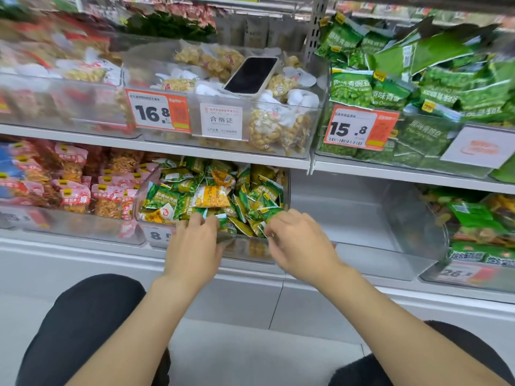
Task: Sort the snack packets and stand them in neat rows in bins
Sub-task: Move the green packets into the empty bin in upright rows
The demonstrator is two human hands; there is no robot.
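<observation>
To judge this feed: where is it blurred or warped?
Head view: sharp on the clear plastic bin of green-yellow snack packets; blur smears the red packets far left and green packets top right; wide-angle lens slightly bows the white shelf edge.

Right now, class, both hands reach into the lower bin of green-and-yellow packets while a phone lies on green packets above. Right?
Not quite: the head view shows the phone lying on pale yellow nut packets above; the rest holds.
</observation>
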